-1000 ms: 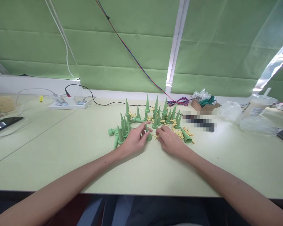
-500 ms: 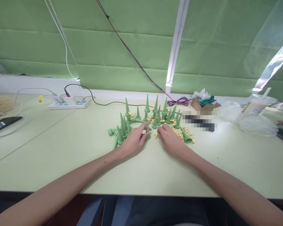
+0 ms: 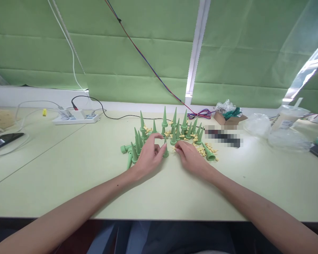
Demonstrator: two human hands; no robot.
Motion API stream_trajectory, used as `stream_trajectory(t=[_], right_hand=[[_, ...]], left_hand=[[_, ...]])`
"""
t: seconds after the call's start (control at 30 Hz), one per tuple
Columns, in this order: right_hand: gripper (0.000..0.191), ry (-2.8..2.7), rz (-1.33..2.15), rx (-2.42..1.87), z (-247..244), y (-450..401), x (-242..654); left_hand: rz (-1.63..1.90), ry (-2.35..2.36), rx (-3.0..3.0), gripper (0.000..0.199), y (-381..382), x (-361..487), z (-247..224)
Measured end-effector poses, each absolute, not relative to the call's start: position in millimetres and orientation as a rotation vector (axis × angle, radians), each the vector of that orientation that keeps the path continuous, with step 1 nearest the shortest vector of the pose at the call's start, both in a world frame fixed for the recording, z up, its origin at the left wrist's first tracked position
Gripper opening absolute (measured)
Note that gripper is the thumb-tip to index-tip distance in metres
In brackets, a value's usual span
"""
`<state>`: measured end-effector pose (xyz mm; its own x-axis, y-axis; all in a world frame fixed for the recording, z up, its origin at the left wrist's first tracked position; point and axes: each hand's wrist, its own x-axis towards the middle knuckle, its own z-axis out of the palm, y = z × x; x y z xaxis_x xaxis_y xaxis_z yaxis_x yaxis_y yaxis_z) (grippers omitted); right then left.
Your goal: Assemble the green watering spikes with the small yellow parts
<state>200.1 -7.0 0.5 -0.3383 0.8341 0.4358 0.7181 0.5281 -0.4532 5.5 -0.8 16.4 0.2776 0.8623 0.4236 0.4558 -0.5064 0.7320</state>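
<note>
My left hand (image 3: 150,155) steadies an upright green cone (image 3: 166,153), fingers parted; my right hand (image 3: 192,157) pinches a yellow piece (image 3: 174,149). Any next move calls for gentleness.

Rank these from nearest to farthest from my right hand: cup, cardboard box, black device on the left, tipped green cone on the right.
From your right hand:
1. Tipped green cone, just to its right.
2. Cardboard box, behind, to the right.
3. Cup, far right.
4. Black device, far left.
</note>
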Motion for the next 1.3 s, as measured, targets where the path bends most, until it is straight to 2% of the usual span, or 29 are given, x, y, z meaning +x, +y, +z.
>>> stream_trajectory(t=[0.2,0.53,0.87,1.17,1.3], right_hand=[[0.016,-2.0,0.254,-1.104,3,-11,193],[0.017,-1.965,0.316,-0.947,4,-18,189],[0.013,-1.935,0.356,-0.953,0,-19,186],[0.02,-1.899,0.3,-1.001,4,-19,188],[0.022,-1.876,0.292,-1.04,5,-18,189]], left_hand=[[1.182,1.157,2.09,0.016,-3,8,17],[1.114,1.089,2.329,0.03,-2,6,16],[1.109,1.078,2.36,0.03,-1,5,15],[1.165,1.13,2.386,0.04,1,5,12],[1.203,1.196,2.381,0.037,2,4,12]])
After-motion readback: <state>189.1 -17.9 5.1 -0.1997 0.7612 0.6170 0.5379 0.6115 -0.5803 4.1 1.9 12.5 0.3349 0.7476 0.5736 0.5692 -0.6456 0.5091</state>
